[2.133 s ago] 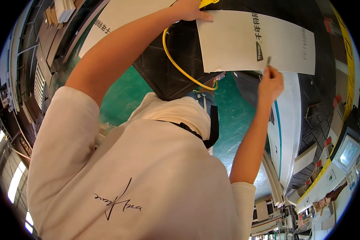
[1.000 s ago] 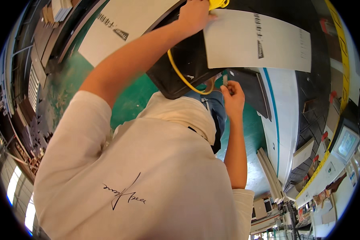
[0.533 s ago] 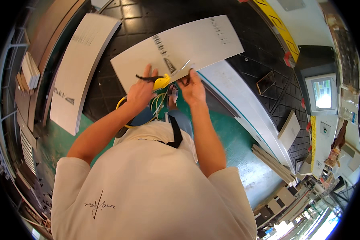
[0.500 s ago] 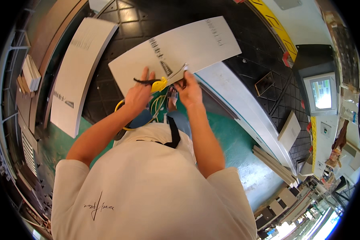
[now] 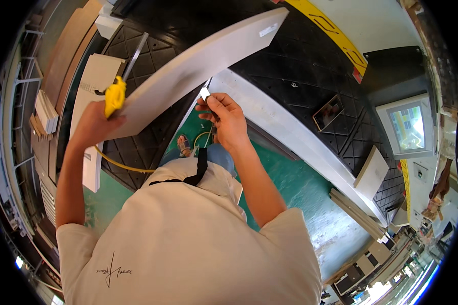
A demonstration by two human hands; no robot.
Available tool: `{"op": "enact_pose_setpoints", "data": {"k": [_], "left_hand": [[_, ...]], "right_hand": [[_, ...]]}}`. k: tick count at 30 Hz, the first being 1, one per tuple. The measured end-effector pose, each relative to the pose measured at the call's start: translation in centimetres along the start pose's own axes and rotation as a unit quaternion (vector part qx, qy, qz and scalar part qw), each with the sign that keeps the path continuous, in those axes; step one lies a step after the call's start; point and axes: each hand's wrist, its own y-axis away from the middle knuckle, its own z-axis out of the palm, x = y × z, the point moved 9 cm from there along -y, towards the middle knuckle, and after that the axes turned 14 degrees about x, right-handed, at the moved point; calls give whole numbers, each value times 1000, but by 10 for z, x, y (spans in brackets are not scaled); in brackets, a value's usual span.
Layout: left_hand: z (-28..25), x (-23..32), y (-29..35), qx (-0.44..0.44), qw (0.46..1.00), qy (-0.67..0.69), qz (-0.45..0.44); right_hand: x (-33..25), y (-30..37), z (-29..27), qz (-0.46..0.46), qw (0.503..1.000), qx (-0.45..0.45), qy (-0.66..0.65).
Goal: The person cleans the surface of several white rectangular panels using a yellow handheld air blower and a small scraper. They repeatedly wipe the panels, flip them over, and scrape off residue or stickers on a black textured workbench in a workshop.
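Note:
A long pale panel (image 5: 188, 68) is tipped up with its plain face towards me, and a small white label shows near its far right end. My left hand (image 5: 95, 122) is closed at the panel's near left end, with a yellow air blow gun (image 5: 115, 96) held in it. The thumb lies against the panel; the other fingers are mostly hidden. Below the panel's lower edge, my right hand (image 5: 223, 116) pinches a small white piece (image 5: 204, 93), whose kind I cannot make out. From the left hand's side a yellow hose (image 5: 119, 164) curves towards my waist.
Another pale panel (image 5: 90, 76) lies at the left, partly behind my left hand. Black padded table surfaces (image 5: 275, 76) and a pale metal beam (image 5: 290, 129) extend to the right. A screen (image 5: 406, 124) stands at the right, near a small board (image 5: 371, 173).
The panel has gone from lying printed face up to tilted, plain face showing. My left hand moved left to its end with the blow gun; my right hand shifted slightly left and down.

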Motion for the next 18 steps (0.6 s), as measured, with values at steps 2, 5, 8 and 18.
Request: {"op": "enact_pose_setpoints", "data": {"k": [2, 5, 8, 18], "left_hand": [[-5, -6, -24, -30, 999, 43, 5], [2, -31, -64, -44, 992, 106, 59], [38, -39, -94, -114, 989, 99, 3], [88, -100, -70, 159, 972, 171, 6]], "right_hand": [[-1, -15, -16, -1, 999, 32, 16], [-2, -27, -26, -7, 998, 49, 44], [-2, -40, -42, -34, 994, 76, 73], [-22, -83, 29, -391, 772, 12, 501]]}}
